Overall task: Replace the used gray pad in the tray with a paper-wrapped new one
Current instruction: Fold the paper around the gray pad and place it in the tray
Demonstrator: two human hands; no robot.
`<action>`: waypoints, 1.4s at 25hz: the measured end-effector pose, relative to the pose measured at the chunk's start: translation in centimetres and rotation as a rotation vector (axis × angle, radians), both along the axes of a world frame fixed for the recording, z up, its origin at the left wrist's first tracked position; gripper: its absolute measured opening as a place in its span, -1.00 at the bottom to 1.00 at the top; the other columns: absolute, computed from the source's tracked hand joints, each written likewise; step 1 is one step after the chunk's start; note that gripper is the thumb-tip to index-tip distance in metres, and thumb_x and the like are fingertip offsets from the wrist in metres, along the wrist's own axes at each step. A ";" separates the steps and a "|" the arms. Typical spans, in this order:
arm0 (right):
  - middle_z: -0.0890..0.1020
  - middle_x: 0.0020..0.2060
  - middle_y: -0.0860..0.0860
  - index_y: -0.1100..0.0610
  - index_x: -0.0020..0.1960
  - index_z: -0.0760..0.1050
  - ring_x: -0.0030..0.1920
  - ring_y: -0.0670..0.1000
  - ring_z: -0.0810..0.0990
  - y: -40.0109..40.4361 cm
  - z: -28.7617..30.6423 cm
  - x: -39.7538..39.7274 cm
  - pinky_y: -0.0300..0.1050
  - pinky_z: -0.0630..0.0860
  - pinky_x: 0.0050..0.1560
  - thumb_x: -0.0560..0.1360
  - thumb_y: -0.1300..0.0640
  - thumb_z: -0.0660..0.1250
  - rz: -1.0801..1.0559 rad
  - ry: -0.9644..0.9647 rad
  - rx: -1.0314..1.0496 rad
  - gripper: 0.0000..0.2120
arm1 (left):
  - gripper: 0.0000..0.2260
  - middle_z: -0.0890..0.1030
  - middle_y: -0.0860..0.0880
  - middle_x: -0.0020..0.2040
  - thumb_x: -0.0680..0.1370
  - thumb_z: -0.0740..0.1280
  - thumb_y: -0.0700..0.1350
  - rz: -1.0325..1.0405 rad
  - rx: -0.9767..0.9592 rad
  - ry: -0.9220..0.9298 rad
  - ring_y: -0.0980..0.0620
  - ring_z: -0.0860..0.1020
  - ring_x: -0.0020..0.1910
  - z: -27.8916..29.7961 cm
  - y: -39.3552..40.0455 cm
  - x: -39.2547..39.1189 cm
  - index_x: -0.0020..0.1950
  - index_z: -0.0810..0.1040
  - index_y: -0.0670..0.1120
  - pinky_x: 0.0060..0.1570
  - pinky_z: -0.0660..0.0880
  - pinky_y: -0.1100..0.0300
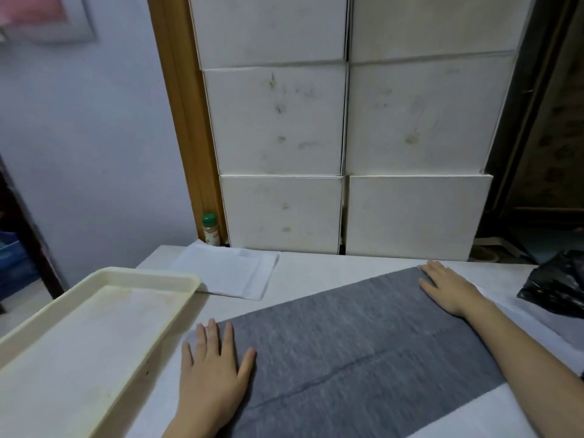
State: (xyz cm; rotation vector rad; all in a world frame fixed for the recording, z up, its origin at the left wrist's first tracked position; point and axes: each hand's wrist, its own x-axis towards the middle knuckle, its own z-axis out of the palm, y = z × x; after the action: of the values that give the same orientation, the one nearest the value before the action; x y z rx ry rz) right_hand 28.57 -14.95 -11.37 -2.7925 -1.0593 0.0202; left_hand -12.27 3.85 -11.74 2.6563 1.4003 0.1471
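Observation:
A long gray pad [357, 339] lies flat on a white sheet of paper [319, 276] on the table, running from near left to far right. My left hand [211, 371] rests palm down on the pad's near left end, fingers spread. My right hand [448, 289] lies flat on its far right end. Neither hand grips anything. A cream plastic tray [177, 279] sits at the left with nothing in it, its floor stained.
A folded white paper [234, 273] lies behind the tray. A small green-capped bottle [210, 229] stands against the wall. Stacked white boxes [347, 153] rise behind the table. A crumpled black plastic bag [559, 286] lies at the right edge.

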 end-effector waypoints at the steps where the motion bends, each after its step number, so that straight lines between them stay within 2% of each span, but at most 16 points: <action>1: 0.30 0.44 0.11 0.15 0.41 0.28 0.39 0.11 0.32 0.4 0.4 0.0 -0.03 0.31 0.32 0.61 -0.02 0.02 -0.027 -0.077 -0.005 -0.56 | -0.09 -0.18 -0.12 0.57 0.28 -0.43 0.35 0.040 0.006 0.016 -0.11 -0.20 0.56 0.0 -0.4 0.3 0.57 -0.13 -0.03 0.50 -0.19 -0.07; 3: 0.49 0.22 0.18 0.24 0.19 0.44 0.17 0.18 0.48 1.2 1.6 -1.4 0.00 0.43 0.11 0.57 0.13 0.07 -0.044 -0.236 0.019 -0.69 | -0.25 -0.12 -0.17 0.57 0.48 -0.29 0.31 0.094 0.007 0.060 -0.17 -0.14 0.56 -0.6 -1.0 1.0 0.57 -0.07 -0.08 0.50 -0.14 -0.13; 4: 0.54 0.09 0.20 0.27 0.08 0.49 0.07 0.20 0.51 1.6 2.1 -2.3 0.02 0.45 0.03 0.54 0.18 0.11 -0.009 -0.313 0.048 -0.75 | -0.27 -0.01 -0.22 0.56 0.51 -0.25 0.28 0.087 0.003 0.066 -0.22 -0.03 0.55 -0.4 -1.2 1.2 0.56 0.05 -0.11 0.49 -0.05 -0.20; 6: 0.56 -0.04 0.21 0.29 -0.02 0.53 -0.02 0.23 0.54 1.2 2.5 -4.0 0.05 0.47 -0.04 0.50 0.23 0.18 0.098 -0.397 0.160 -0.81 | -0.20 0.37 -0.29 0.42 0.50 -0.27 0.30 -0.015 0.000 0.052 -0.30 0.31 0.43 0.5 -1.4 0.4 0.37 0.45 -0.16 0.33 0.26 -0.35; 7: 0.57 -0.02 0.19 0.27 0.01 0.54 0.00 0.23 0.54 0.4 2.9 -4.8 0.04 0.48 -0.03 0.49 0.23 0.20 0.144 -0.382 0.213 -0.81 | -0.11 0.45 -0.24 0.38 0.47 -0.35 0.36 -0.101 0.042 0.023 -0.27 0.37 0.40 0.8 -2.0 -0.1 0.30 0.52 -0.15 0.30 0.33 -0.30; 10: 0.52 0.23 0.03 0.10 0.25 0.48 0.20 0.11 0.49 -3.6 4.2 -5.9 -0.03 0.43 0.08 0.53 0.18 0.18 0.198 -0.215 0.106 -0.69 | 0.14 0.25 0.05 0.51 0.16 -0.53 0.53 -0.330 0.052 -0.037 -0.01 0.16 0.53 1.1 -4.8 -2.8 0.44 0.37 0.05 0.47 0.09 0.03; 12: 0.44 0.34 -0.01 0.05 0.34 0.41 0.30 0.06 0.43 -6.4 4.3 -6.1 -0.05 0.40 0.23 0.56 0.18 0.14 0.178 -0.058 -0.038 -0.64 | 0.01 0.40 0.11 0.42 0.26 -0.42 0.54 -0.460 0.100 -0.065 0.03 0.37 0.43 0.7 -5.8 -4.6 0.34 0.48 0.09 0.36 0.31 0.06; 14: 0.40 0.39 0.00 0.08 0.37 0.38 0.35 0.06 0.39 -8.7 3.9 -6.0 -0.06 0.31 0.37 0.58 0.21 0.12 0.146 0.091 -0.043 -0.63 | -0.18 0.65 0.00 0.16 0.49 -0.24 0.42 -0.472 0.065 -0.030 -0.05 0.65 0.10 0.2 -5.7 -6.3 0.08 0.68 -0.03 -0.03 0.59 0.07; 16: 0.42 0.37 0.00 0.08 0.35 0.42 0.35 0.05 0.39 -10.1 3.5 -5.8 -0.07 0.28 0.39 0.58 0.22 0.15 0.128 0.154 0.010 -0.65 | -0.24 0.72 -0.05 0.00 0.55 -0.17 0.35 -0.449 0.066 -0.145 -0.07 0.70 -0.06 -0.4 -5.0 -7.4 -0.10 0.72 -0.08 -0.22 0.61 0.08; 20: 0.53 0.28 0.00 0.08 0.20 0.56 0.27 0.03 0.48 -10.6 3.2 -4.7 -0.08 0.35 0.34 0.53 0.17 0.29 0.122 0.138 0.114 -0.74 | -0.32 0.71 0.01 -0.07 0.51 -0.09 0.38 -0.406 0.042 -0.281 0.01 0.70 -0.12 -0.4 -4.2 -8.2 -0.26 0.67 0.00 -0.22 0.55 0.29; 23: 0.58 0.17 0.00 0.10 0.12 0.61 0.18 0.03 0.53 -10.0 2.2 -4.9 -0.13 0.40 0.24 0.51 0.12 0.33 0.111 0.078 0.173 -0.79 | -0.43 0.69 -0.09 -0.10 0.53 0.02 0.28 -0.433 0.171 -0.325 -0.10 0.67 -0.21 0.4 -5.6 -7.6 -0.25 0.68 -0.05 -0.32 0.56 0.15; 24: 0.58 0.14 0.00 0.11 0.12 0.61 0.17 0.03 0.53 -9.7 1.8 -5.4 -0.13 0.40 0.23 0.50 0.11 0.34 0.126 0.074 0.206 -0.78 | -0.47 0.69 -0.07 -0.10 0.50 0.07 0.28 -0.463 0.182 -0.333 -0.03 0.63 -0.16 0.6 -6.4 -7.4 -0.23 0.68 -0.03 -0.33 0.56 0.13; 27: 0.56 0.15 0.01 0.13 0.18 0.58 0.18 0.02 0.49 -9.3 1.1 -7.4 -0.13 0.38 0.23 0.51 0.06 0.33 0.174 0.066 0.237 -0.72 | -0.56 0.69 0.06 -0.10 0.37 0.17 0.30 -0.544 0.112 -0.342 0.15 0.45 -0.06 -0.1 -7.8 -7.7 -0.21 0.69 0.03 -0.22 0.51 0.28; 30: 0.55 0.18 -0.01 0.09 0.22 0.53 0.18 0.01 0.47 -11.2 1.2 -9.1 -0.12 0.38 0.20 0.56 0.05 0.23 0.191 -0.003 0.170 -0.72 | -0.33 0.58 0.20 0.09 0.41 0.00 0.47 -0.505 -0.035 -0.490 0.29 0.46 0.13 -0.5 -6.2 -9.3 -0.01 0.68 0.02 0.05 0.32 0.52; 32: 0.54 0.21 -0.02 0.06 0.26 0.51 0.19 -0.01 0.47 -13.5 1.4 -10.4 -0.14 0.38 0.21 0.57 0.07 0.20 0.198 -0.035 0.115 -0.71 | -0.36 0.41 0.28 0.24 0.42 0.05 0.46 -0.532 -0.075 -0.416 0.28 0.33 0.35 -0.2 -4.8 -10.3 0.20 0.60 0.08 0.24 0.27 0.42; 35: 0.50 0.27 -0.07 0.01 0.32 0.45 0.25 -0.03 0.45 -17.1 1.4 -12.8 -0.18 0.36 0.21 0.57 0.06 0.20 0.174 -0.103 0.032 -0.67 | -0.30 0.27 0.30 0.37 0.40 -0.01 0.49 -0.629 -0.180 -0.280 0.26 0.12 0.46 -0.2 -2.6 -10.3 0.35 0.45 0.12 0.44 0.13 0.26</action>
State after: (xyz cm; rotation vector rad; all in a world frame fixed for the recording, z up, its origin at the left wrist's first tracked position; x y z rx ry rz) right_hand 15.77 -32.06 -9.97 -2.6903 -1.3123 -0.1200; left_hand -22.56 1.25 -11.98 2.6467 0.4397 0.2902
